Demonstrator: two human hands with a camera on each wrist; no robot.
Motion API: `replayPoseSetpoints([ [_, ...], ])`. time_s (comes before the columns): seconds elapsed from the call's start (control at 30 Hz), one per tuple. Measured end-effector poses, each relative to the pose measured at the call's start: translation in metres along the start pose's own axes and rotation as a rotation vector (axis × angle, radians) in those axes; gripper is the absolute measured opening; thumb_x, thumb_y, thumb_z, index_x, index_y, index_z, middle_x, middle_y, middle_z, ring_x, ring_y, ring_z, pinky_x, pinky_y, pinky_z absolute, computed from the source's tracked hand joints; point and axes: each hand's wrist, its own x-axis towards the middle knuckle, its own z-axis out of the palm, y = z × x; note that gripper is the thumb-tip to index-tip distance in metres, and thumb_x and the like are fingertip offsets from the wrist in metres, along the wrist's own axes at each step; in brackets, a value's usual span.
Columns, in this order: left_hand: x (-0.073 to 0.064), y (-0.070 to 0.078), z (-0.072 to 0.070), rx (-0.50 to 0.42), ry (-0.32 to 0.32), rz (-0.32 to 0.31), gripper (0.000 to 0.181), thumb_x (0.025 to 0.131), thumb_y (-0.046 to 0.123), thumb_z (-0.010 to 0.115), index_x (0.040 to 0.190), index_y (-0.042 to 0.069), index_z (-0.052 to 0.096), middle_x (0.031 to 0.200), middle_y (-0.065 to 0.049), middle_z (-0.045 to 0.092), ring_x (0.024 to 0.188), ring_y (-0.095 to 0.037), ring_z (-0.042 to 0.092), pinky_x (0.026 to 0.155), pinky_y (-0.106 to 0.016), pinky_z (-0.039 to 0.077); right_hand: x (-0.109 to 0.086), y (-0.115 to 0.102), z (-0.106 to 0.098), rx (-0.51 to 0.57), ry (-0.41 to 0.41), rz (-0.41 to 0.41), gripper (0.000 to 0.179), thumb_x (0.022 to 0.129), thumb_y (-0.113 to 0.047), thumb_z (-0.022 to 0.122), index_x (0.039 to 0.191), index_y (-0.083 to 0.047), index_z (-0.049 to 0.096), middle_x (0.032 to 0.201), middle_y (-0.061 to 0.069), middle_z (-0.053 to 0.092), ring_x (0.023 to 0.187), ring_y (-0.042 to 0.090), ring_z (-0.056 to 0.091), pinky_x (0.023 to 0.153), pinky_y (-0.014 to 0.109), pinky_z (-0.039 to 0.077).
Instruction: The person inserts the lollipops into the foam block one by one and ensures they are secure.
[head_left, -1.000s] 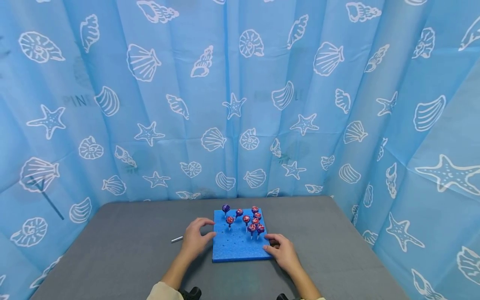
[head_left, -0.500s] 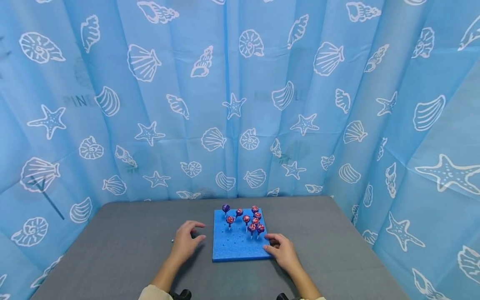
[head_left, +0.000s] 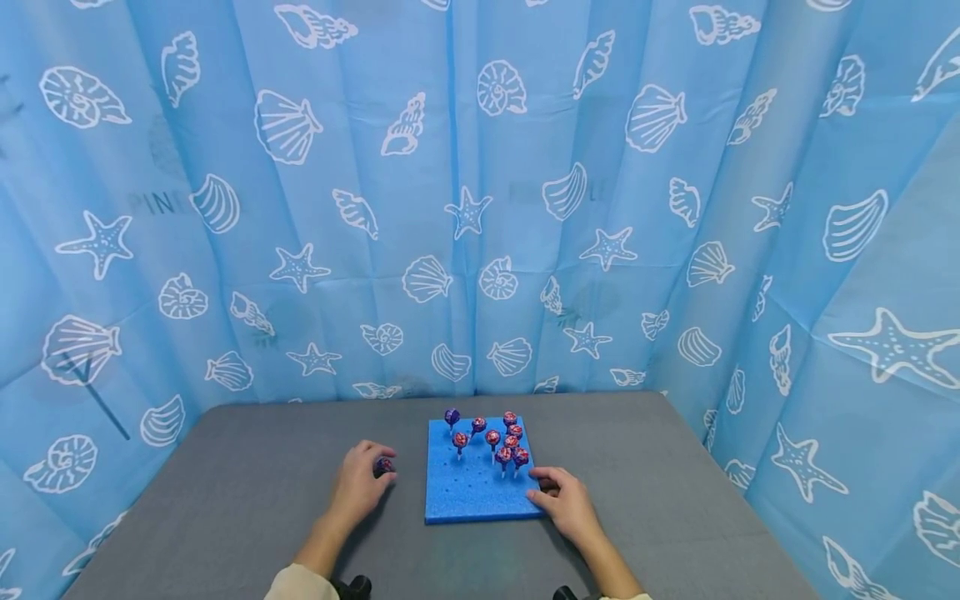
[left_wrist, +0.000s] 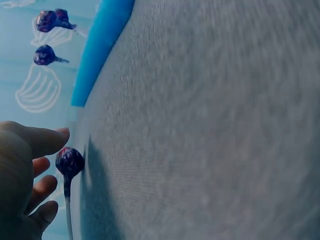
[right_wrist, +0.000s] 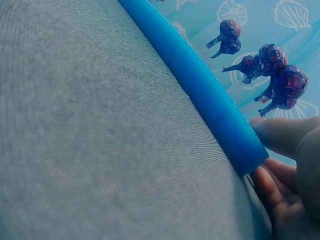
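Observation:
A blue foam board (head_left: 468, 502) lies flat on the grey table, with several wrapped lollipops (head_left: 492, 437) standing upright in its back and right parts. Small holes dot its front half. My right hand (head_left: 567, 504) holds the board's right edge, thumb on top and fingers at the underside, as the right wrist view shows. Left of the board, a single lollipop (left_wrist: 69, 162) lies on the table, its white stick trailing back beside my left hand (head_left: 358, 483). That hand's thumb and fingers are spread around the candy head without closing on it.
The grey table (head_left: 247, 500) extends to both sides of the board. A blue curtain (head_left: 420, 250) printed with white shells and starfish hangs behind the table and along its sides.
My left hand has moved left, away from the board to the lollipop on the table. My right hand and the board have stayed in place.

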Motion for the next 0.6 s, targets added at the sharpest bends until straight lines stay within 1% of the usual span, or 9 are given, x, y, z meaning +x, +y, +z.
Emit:
replayPoseSetpoints([
  [0.1,0.002,-0.002,-0.001,0.019,-0.028,-0.033,0.029,0.078,0.012,0.081,0.105,0.014,0.071,0.11,-0.006,0.061,0.108,-0.03,0.055,0.088,-0.051,0.043,0.0,0.001,0.001,0.007,-0.003,0.003,0.028,0.083,-0.011,0.077,0.109,-0.006,0.07,0.104,0.005,0.065,0.092,0.021,0.061,0.074,0.032,0.05],
  [0.17,0.004,-0.003,-0.002,0.034,-0.04,-0.044,0.029,0.078,0.012,0.081,0.105,0.014,0.071,0.111,-0.007,0.06,0.108,-0.031,0.055,0.089,-0.052,0.043,0.0,0.001,0.001,0.013,-0.002,0.002,0.028,0.083,-0.01,0.077,0.109,-0.006,0.07,0.104,0.005,0.065,0.093,0.021,0.061,0.074,0.032,0.05],
  [0.27,0.007,-0.003,-0.002,0.065,-0.057,-0.042,0.029,0.078,0.012,0.082,0.104,0.015,0.071,0.111,-0.007,0.061,0.107,-0.03,0.056,0.088,-0.052,0.044,0.0,0.001,0.001,0.016,0.0,0.001,0.027,0.083,-0.01,0.077,0.109,-0.006,0.07,0.104,0.005,0.065,0.093,0.02,0.061,0.074,0.031,0.05],
  [0.4,0.009,-0.006,-0.002,0.11,-0.086,-0.026,0.031,0.075,0.014,0.084,0.103,0.016,0.071,0.107,-0.005,0.062,0.101,-0.028,0.058,0.084,-0.05,0.046,0.0,-0.001,0.001,0.011,-0.005,0.003,0.028,0.083,-0.01,0.077,0.109,-0.006,0.07,0.104,0.005,0.065,0.092,0.02,0.061,0.073,0.031,0.05],
  [0.6,0.011,-0.011,-0.003,0.126,-0.13,-0.029,0.03,0.076,0.014,0.083,0.102,0.016,0.07,0.103,-0.003,0.062,0.098,-0.026,0.058,0.084,-0.051,0.046,-0.001,-0.001,0.001,0.006,-0.007,0.01,0.028,0.083,-0.011,0.077,0.11,-0.006,0.07,0.104,0.005,0.065,0.092,0.02,0.061,0.074,0.032,0.05],
])
